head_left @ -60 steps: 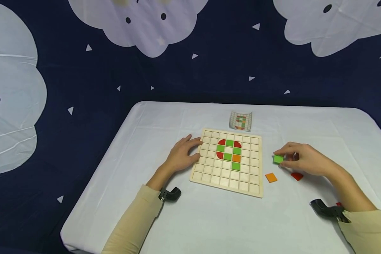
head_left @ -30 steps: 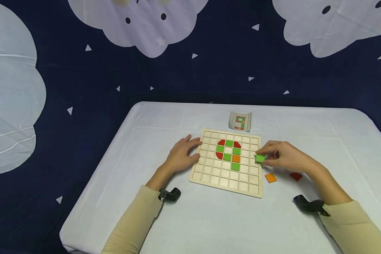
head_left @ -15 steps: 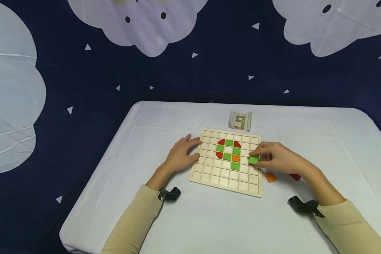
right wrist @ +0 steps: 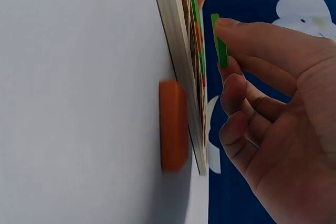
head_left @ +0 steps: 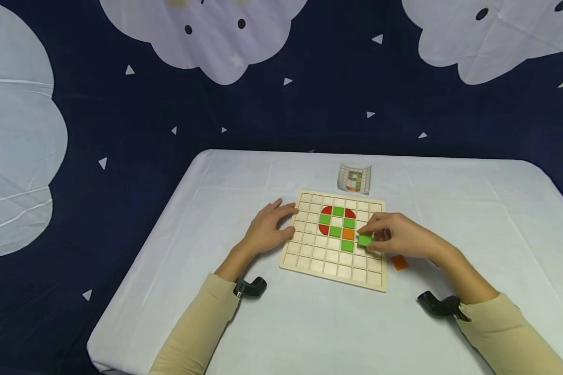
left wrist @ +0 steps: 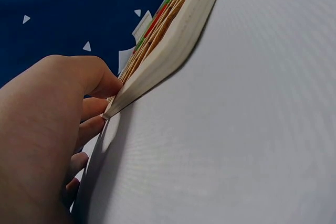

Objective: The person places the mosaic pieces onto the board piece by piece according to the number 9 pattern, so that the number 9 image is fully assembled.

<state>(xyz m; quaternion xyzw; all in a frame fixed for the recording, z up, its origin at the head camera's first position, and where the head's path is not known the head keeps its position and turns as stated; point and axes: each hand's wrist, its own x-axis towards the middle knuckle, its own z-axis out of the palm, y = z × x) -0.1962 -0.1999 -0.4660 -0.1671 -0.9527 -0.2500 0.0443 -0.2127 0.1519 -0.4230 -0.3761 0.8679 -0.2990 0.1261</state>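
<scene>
A square wooden grid board (head_left: 309,255) lies on the table, holding a pattern of green and orange squares and red rounded pieces. My left hand (head_left: 269,229) touches the board's left edge with its thumb and fingertips, the fingers spread and relaxed. My right hand (head_left: 401,234) pinches a green square tile (head_left: 364,240) between thumb and fingers, over the board's right side. In the right wrist view the green tile (right wrist: 219,40) appears edge-on, raised off the board (right wrist: 181,51). Just right of the orange inlaid square, it is tilted slightly.
An orange tile (head_left: 399,262) lies on the white tablecloth (head_left: 338,328) by the board's right edge. Behind the board stands a small curved card (head_left: 354,179) printed with a similar coloured pattern. A dark blue cloth with clouds hangs behind the table.
My right hand has carried the green tile leftward from the table over the board, near the orange inlaid square. My forearm now hides the loose red piece. The left hand stays put.
</scene>
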